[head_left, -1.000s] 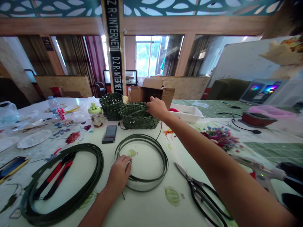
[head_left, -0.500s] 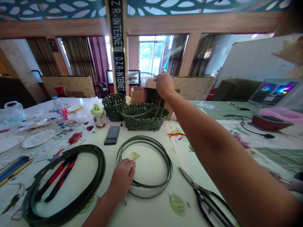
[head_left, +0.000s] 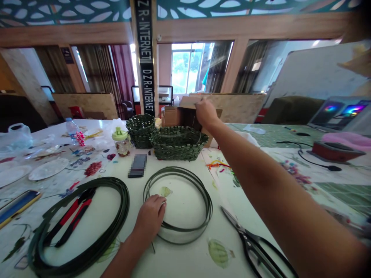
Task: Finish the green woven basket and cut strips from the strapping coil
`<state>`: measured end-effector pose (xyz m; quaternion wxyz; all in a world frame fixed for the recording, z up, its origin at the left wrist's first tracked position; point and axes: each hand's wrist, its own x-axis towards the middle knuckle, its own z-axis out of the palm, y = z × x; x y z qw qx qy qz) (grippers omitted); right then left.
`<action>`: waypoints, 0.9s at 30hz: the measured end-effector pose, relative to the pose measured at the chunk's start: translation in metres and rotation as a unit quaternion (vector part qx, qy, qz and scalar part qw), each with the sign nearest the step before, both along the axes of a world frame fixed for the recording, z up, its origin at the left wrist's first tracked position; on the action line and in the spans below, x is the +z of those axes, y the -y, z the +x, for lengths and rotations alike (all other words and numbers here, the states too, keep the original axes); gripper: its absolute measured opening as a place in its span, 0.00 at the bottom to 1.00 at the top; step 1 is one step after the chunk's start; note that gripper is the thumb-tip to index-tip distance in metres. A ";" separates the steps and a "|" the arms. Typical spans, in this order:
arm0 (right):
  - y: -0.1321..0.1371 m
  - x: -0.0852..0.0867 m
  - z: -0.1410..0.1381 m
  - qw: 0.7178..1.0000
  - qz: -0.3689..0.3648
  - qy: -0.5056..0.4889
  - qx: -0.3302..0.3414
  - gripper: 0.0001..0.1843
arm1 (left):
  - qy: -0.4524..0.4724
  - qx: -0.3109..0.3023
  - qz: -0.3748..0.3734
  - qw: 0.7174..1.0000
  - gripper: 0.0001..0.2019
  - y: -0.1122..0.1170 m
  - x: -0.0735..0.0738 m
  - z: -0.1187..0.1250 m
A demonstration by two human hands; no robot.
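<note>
The person's left hand [head_left: 150,218] is pressing down on a coil of green strip [head_left: 210,210], which is lying on the bench [head_left: 185,262] directly in front of a woven green basket [head_left: 179,144]. Its fingers [head_left: 159,206] are bunched together over the coil's inner edge. The right hand [head_left: 206,114] is hovering just behind the basket, with its fingers [head_left: 203,103] pressed together at a thin dark sliver, too blurred to show what they are pinching. An open cardboard box [head_left: 176,117] is standing behind the basket, and a smaller woven basket [head_left: 141,131] is sitting just left of it. A larger green coil [head_left: 126,208] is lying further left, in front of the basket, around a red-handled tool [head_left: 72,218], while black-handled scissors [head_left: 252,243] are lying to the front right.
</note>
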<state>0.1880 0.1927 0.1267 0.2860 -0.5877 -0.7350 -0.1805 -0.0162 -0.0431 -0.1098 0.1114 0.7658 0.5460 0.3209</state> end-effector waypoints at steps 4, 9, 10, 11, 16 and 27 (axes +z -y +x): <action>0.010 -0.051 0.008 0.990 -0.115 0.071 0.031 0.09 | 0.005 0.003 0.004 1.000 0.13 -0.001 0.000 -0.001; 0.040 -0.065 0.021 0.973 -0.183 0.135 0.037 0.22 | 0.010 0.029 0.050 0.998 0.13 -0.006 -0.002 -0.007; 0.050 -0.065 0.021 0.974 -0.177 0.141 0.034 0.26 | 0.012 0.037 0.063 0.997 0.13 -0.007 -0.002 -0.010; 0.061 -0.065 0.021 0.974 -0.171 0.146 0.031 0.28 | 0.017 0.045 0.074 0.996 0.13 -0.008 -0.001 -0.012; 0.141 -0.086 0.025 0.958 -0.221 0.173 0.066 0.21 | 0.049 0.018 0.107 0.993 0.10 -0.011 0.001 -0.017; 0.253 -0.180 0.053 0.910 -0.315 -0.005 0.271 0.24 | 0.147 0.022 0.101 0.984 0.14 -0.006 0.000 -0.023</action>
